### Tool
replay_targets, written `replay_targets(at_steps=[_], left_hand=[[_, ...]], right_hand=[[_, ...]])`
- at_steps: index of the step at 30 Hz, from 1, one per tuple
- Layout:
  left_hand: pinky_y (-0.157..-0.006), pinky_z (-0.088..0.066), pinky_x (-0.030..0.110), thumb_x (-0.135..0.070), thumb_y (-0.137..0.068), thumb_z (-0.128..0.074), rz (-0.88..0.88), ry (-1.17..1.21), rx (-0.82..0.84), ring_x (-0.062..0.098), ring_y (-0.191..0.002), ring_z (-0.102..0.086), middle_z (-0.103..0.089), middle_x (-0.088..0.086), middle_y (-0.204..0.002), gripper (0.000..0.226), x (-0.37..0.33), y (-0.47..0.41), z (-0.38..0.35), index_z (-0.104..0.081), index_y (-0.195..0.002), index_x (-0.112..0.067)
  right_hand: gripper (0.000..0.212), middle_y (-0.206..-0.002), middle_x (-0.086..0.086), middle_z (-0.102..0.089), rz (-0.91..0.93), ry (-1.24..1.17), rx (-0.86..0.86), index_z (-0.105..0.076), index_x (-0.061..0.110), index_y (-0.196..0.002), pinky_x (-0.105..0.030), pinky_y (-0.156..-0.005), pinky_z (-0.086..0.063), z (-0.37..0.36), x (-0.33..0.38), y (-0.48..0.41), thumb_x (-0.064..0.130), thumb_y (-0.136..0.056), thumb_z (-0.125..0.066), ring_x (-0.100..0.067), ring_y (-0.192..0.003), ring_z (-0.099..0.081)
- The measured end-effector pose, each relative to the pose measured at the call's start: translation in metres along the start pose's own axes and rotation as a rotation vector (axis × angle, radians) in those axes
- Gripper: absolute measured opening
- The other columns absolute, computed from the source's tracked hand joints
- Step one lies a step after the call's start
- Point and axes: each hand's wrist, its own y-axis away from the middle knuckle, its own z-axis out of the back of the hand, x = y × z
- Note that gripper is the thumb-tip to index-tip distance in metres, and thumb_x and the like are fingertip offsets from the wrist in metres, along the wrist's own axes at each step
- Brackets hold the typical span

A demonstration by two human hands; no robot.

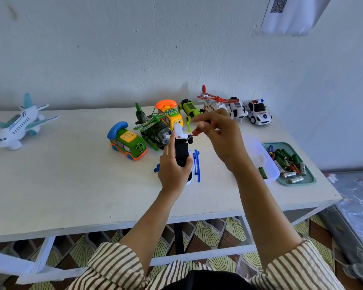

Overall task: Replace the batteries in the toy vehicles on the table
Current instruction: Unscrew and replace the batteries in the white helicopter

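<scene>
Left hand (172, 168) curled round a white plastic toy helicopter with blue skids (196, 166), turned black belly up, mid-worktop towards the near edge. Right hand (218, 130) pinching a small red-handled screwdriver (197, 131), tip at the toy's far end. Loose batteries (289, 174) heaped in a teal plastic tray (310, 179) at the white worktop (71, 174)'s right edge.
</scene>
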Motion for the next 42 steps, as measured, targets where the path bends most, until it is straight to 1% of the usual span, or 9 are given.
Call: replay_targets(at_steps=[3, 10, 13, 17, 20, 24, 29, 35, 42], left_hand=[[-0.066, -0.044, 0.023, -0.025, -0.083, -0.069, 0.014, -0.014, -0.002, 0.026, -0.108, -0.056, -0.053, 0.008, -0.136, 0.075, -0.0014, -0.0001, 0.0006, -0.031, -0.148, -0.02], [-0.058, -0.03, 0.006, -0.025, -0.082, -0.069, -0.003, -0.026, 0.015, 0.024, -0.102, -0.057, -0.055, 0.005, -0.13, 0.076, -0.0031, 0.0008, 0.0013, -0.031, -0.148, -0.024], [-0.059, -0.035, 0.01, -0.026, -0.083, -0.069, 0.001, -0.036, 0.019, 0.023, -0.102, -0.057, -0.055, 0.005, -0.129, 0.076, -0.0015, 0.0003, 0.0004, -0.03, -0.148, -0.024], [-0.061, -0.04, 0.019, -0.025, -0.082, -0.069, 0.015, -0.027, 0.012, 0.024, -0.101, -0.058, -0.056, 0.005, -0.129, 0.076, -0.0011, -0.0003, 0.0008, -0.031, -0.148, -0.024], [-0.06, -0.035, 0.014, -0.025, -0.083, -0.069, 0.007, -0.029, 0.014, 0.024, -0.101, -0.057, -0.055, 0.004, -0.13, 0.076, -0.0021, 0.0006, 0.0007, -0.03, -0.148, -0.024], [-0.061, -0.037, 0.016, -0.026, -0.083, -0.069, 0.022, -0.039, 0.011, 0.024, -0.104, -0.057, -0.055, 0.005, -0.13, 0.076, -0.0001, -0.0008, 0.0006, -0.029, -0.148, -0.025], [-0.061, -0.045, 0.021, -0.026, -0.083, -0.069, 0.017, -0.025, 0.025, 0.024, -0.103, -0.058, -0.054, 0.005, -0.131, 0.077, 0.0008, -0.0015, -0.0009, -0.028, -0.149, -0.026], [-0.06, -0.046, 0.024, -0.027, -0.083, -0.068, 0.015, -0.018, 0.027, 0.025, -0.101, -0.058, -0.055, 0.005, -0.129, 0.077, -0.0003, -0.0014, -0.0013, -0.028, -0.148, -0.026], [-0.063, -0.044, 0.023, -0.026, -0.083, -0.068, 0.027, -0.024, 0.022, 0.025, -0.104, -0.057, -0.054, 0.006, -0.131, 0.076, 0.0006, -0.0019, -0.0012, -0.029, -0.149, -0.025]], right_hand=[[0.018, -0.095, -0.009, -0.068, -0.024, -0.161, -0.008, -0.053, 0.012, -0.098, -0.022, -0.052, -0.042, 0.0019, 0.0024, 0.0015, -0.004, -0.091, -0.05, -0.031, -0.068, -0.064], [0.017, -0.096, -0.024, -0.056, -0.012, -0.086, -0.03, -0.056, 0.022, -0.081, -0.016, -0.061, -0.039, -0.0002, 0.0008, -0.0034, 0.023, -0.094, -0.046, -0.016, -0.067, -0.063], [0.013, -0.096, -0.02, -0.059, 0.003, -0.031, 0.0, -0.061, 0.019, -0.084, -0.014, -0.061, -0.042, 0.0034, 0.0009, -0.0045, 0.009, -0.091, -0.058, -0.007, -0.065, -0.063], [0.03, -0.094, -0.022, -0.062, 0.004, -0.174, 0.014, -0.055, 0.015, -0.091, -0.017, -0.053, -0.041, 0.0063, 0.0041, -0.0032, -0.01, -0.093, -0.04, -0.033, -0.068, -0.059], [0.032, -0.095, -0.033, -0.058, 0.016, -0.147, 0.027, -0.053, 0.019, -0.09, -0.013, -0.059, -0.04, 0.0054, 0.0044, -0.0013, -0.003, -0.097, -0.031, -0.02, -0.066, -0.055], [0.021, -0.093, -0.022, -0.061, -0.009, -0.051, 0.043, -0.062, 0.02, -0.079, -0.014, -0.065, -0.04, 0.003, 0.0014, 0.0001, 0.02, -0.095, -0.047, 0.003, -0.077, -0.052], [0.017, -0.092, -0.012, -0.066, -0.023, -0.166, 0.065, -0.059, 0.017, -0.093, -0.017, -0.054, -0.042, 0.0077, 0.0041, 0.0044, 0.0, -0.091, -0.054, -0.026, -0.075, -0.065], [0.031, -0.089, -0.024, -0.064, -0.049, -0.153, 0.063, -0.053, 0.014, -0.085, -0.016, -0.056, -0.039, 0.0076, 0.0051, 0.0045, 0.0, -0.1, -0.03, -0.011, -0.059, -0.053], [0.012, -0.091, -0.015, -0.065, -0.031, 0.032, 0.048, -0.069, 0.015, -0.088, -0.018, -0.066, -0.045, 0.0065, 0.0036, 0.0032, 0.011, -0.092, -0.058, 0.005, -0.074, -0.052]])
